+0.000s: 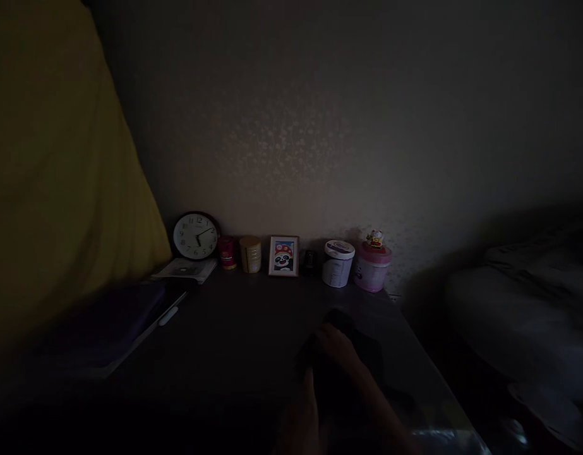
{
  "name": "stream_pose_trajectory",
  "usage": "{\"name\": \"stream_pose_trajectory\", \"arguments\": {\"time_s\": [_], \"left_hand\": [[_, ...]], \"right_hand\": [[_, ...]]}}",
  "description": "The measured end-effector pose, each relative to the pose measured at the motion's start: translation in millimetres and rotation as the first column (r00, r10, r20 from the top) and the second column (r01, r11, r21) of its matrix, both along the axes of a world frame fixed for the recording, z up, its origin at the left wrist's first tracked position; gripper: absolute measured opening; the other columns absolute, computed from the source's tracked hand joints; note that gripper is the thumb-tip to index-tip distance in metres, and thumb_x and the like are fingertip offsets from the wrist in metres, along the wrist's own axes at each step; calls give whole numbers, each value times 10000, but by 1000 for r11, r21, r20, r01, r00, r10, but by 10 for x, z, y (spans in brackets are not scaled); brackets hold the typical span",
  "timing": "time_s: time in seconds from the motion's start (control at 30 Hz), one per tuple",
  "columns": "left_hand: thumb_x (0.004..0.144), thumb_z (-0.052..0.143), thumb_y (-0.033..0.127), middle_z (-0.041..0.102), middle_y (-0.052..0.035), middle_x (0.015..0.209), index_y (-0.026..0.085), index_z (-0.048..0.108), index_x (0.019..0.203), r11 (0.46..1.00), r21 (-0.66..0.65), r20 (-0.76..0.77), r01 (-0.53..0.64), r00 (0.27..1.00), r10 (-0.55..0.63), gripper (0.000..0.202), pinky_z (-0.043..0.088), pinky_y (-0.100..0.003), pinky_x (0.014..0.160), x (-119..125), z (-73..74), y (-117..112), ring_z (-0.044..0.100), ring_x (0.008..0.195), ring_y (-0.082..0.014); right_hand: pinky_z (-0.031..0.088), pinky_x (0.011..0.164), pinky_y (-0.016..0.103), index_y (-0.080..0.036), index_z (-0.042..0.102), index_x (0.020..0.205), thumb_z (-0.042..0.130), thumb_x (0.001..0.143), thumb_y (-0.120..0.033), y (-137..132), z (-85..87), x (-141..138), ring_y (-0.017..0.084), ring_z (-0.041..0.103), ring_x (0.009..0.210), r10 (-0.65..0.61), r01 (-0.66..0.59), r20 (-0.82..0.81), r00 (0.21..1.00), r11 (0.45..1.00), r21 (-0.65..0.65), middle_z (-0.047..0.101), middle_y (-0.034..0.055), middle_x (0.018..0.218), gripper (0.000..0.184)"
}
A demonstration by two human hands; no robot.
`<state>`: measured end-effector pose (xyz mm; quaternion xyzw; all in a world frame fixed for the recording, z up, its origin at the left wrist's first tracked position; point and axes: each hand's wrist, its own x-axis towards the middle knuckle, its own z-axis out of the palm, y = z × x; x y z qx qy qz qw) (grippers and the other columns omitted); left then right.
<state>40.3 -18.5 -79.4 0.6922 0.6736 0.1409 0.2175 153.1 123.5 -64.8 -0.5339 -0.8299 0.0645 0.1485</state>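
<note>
Whether either hand grips is hard to tell in this gloom: the right hand [337,346] lies bent over a black item [368,354], fingers toward the desk's left edge, and the left hand [308,387] is close against the item's near left side, its fingers lost in shadow. The black item sits on the right half of the desk [234,341], nearer the right edge than the left. Its visible part seems to run long from the back edge toward the front, slanting toward the right edge as it nears the front; which end is its front cannot be made out. Along the back edge stand a clock [195,236] near the left corner, a framed panda picture [283,256] around the middle, and a white tub [338,264] beside a pink tub [371,268] at the right corner.
</note>
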Motion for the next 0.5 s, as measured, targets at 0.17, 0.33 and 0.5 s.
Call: {"name": "stream_pose_trajectory", "arguments": {"time_s": [0.17,0.33,0.5], "left_hand": [[800,440,200,232,-76,1442,319,80,1384,998,49,1,44,999,-44,696,327,-368,994,12,137,58,348,1253,-247],[841,451,341,346,-92,1378,250,267,1342,996,59,-21,62,998,-61,541,329,-419,991,84,180,186,390,1215,-222],[820,487,404,485,-76,1231,189,458,1184,999,27,-97,46,994,-43,424,383,-441,927,79,106,186,488,1090,-199]], "right_hand": [[409,623,186,-213,625,918,330,885,-257,-47,90,-24,122,619,751,69,-72,-34,997,993,-97,679,22,854,300],[388,623,193,-212,616,887,379,871,-252,-178,141,-71,130,619,766,89,-88,-2,996,992,-91,675,20,883,241],[404,675,211,-240,617,937,366,889,-272,-444,167,-5,132,592,792,180,-180,-100,979,984,4,661,10,874,257]]}}
